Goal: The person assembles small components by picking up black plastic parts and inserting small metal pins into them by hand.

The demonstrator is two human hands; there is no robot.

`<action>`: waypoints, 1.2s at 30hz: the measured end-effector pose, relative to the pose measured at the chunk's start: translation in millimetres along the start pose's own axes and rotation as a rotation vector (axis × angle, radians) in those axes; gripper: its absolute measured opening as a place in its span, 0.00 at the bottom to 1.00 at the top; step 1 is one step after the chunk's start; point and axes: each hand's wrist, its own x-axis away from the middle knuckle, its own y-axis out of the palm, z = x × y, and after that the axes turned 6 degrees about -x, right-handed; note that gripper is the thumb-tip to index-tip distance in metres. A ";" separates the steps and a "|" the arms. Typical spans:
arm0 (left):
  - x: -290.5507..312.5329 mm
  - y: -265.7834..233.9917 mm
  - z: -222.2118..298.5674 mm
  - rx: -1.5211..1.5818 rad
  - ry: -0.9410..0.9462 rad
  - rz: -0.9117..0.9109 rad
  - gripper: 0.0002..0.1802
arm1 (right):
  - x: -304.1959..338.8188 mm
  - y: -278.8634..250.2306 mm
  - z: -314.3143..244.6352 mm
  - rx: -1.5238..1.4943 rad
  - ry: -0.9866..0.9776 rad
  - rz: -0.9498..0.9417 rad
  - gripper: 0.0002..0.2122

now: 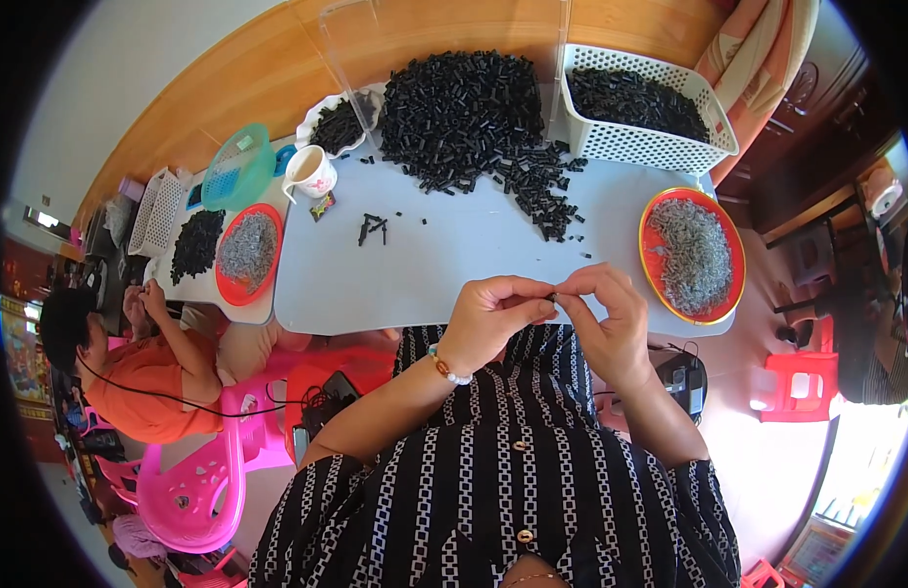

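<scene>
Above the table's near edge my two hands meet, fingertips almost touching. My left hand (pixel 498 312) pinches a small black plastic piece (pixel 550 297) between thumb and forefinger. From the other side, my right hand (pixel 606 318) is closed in a pinch at the same piece; whether it holds a separate tiny part is hidden by the fingers. Beyond my hands lies a big heap of short black plastic pieces (pixel 464 113), spilling toward me. To the right, a red plate with a yellow rim (pixel 733 240) bears a mound of small clear parts (pixel 691 255).
A white perforated basket (pixel 660 147) of black pieces stands far right. A few thin black pieces (pixel 373 229), a cup (pixel 310 174) and a scalloped bowl (pixel 317 116) are at the left. A co-worker in orange (pixel 155 392) sits left, beside a second red plate (pixel 276 245) and green basket (pixel 240 167).
</scene>
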 end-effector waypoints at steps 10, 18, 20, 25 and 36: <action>-1.8 -10.7 -13.8 0.131 -0.060 0.032 0.09 | -1.0 0.8 6.0 0.152 -0.147 -0.090 0.09; 0.8 -11.9 -9.9 0.243 -0.118 0.005 0.09 | -53.6 -2.1 110.9 0.419 0.044 0.030 0.08; 2.0 -13.0 -10.0 0.263 -0.138 -0.029 0.10 | -60.2 -0.5 132.5 0.603 0.058 -0.014 0.08; 2.0 -13.8 -5.7 0.216 -0.133 -0.010 0.10 | -62.5 0.8 137.9 0.576 0.064 0.012 0.06; 0.8 -8.9 -9.2 0.170 -0.034 0.024 0.09 | -27.3 -14.7 -6.2 -0.384 0.368 -0.142 0.06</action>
